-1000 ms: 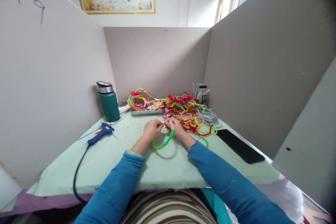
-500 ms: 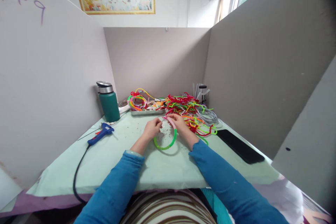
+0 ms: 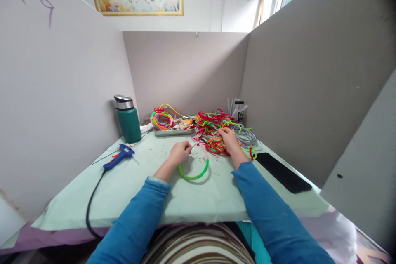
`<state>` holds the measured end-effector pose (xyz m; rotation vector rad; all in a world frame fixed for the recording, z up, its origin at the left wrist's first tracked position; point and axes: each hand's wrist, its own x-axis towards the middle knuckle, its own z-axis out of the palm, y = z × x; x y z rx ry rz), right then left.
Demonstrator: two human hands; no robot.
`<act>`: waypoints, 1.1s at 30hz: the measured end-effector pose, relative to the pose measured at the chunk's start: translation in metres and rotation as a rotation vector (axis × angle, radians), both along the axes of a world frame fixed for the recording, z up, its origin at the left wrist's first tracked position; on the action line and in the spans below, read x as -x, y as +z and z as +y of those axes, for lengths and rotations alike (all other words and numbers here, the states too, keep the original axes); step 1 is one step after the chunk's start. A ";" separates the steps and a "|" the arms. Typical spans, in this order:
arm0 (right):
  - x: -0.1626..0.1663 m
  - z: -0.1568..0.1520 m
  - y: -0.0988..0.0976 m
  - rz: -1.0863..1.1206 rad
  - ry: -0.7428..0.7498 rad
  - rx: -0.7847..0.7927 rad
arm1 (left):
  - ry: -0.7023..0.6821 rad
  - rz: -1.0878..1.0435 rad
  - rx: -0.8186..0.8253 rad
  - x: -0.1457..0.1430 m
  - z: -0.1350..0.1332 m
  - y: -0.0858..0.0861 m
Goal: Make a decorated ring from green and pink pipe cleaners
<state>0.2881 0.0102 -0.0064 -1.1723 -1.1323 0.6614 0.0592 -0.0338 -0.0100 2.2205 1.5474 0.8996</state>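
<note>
My left hand (image 3: 180,152) is closed in a pinch on the end of a hoop (image 3: 194,178), which curves down towards me over the table. The hoop looks wrapped in fuzzy pipe cleaner, green along the bottom and pale pink up its right side. Over the near part of a tangled pile of pipe cleaners (image 3: 213,121) in red, green, orange and yellow is my right hand (image 3: 229,140). Its thumb and fingers are pinched together among the strands. What lies between those fingertips is too small to make out.
A blue glue gun (image 3: 122,156) lies left, its cord trailing off the front edge. Behind it stands a green bottle (image 3: 128,123). A metal tray (image 3: 173,133) holds small pieces beside colourful coiled rings (image 3: 161,119). Grey coils (image 3: 246,137) and a black phone-like slab (image 3: 281,172) lie right.
My right hand has let go of the hoop's pink part and moved right and slightly away, onto the pipe cleaner pile. My left hand stays on the hoop, which has shifted slightly.
</note>
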 end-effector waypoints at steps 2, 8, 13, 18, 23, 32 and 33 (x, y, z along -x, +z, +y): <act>-0.003 0.001 -0.003 -0.235 -0.013 0.035 | -0.007 0.002 0.002 0.000 0.000 0.000; 0.002 -0.005 -0.007 -0.840 -0.071 0.066 | -0.018 -0.061 0.023 0.000 -0.002 0.003; 0.012 -0.015 -0.005 -1.116 0.040 0.176 | -0.045 -0.091 0.088 -0.002 -0.005 0.005; 0.011 -0.016 -0.003 -1.141 -0.051 0.162 | -0.050 -0.196 0.203 -0.001 -0.004 0.004; 0.015 -0.023 0.003 -1.233 0.042 0.205 | -0.012 -0.341 0.365 0.001 0.001 0.001; 0.031 -0.023 -0.001 -1.355 -0.038 0.335 | -0.013 -0.344 0.451 0.002 0.000 -0.002; 0.032 -0.022 -0.002 -1.367 -0.049 0.340 | -0.015 -0.349 0.446 0.002 0.001 -0.003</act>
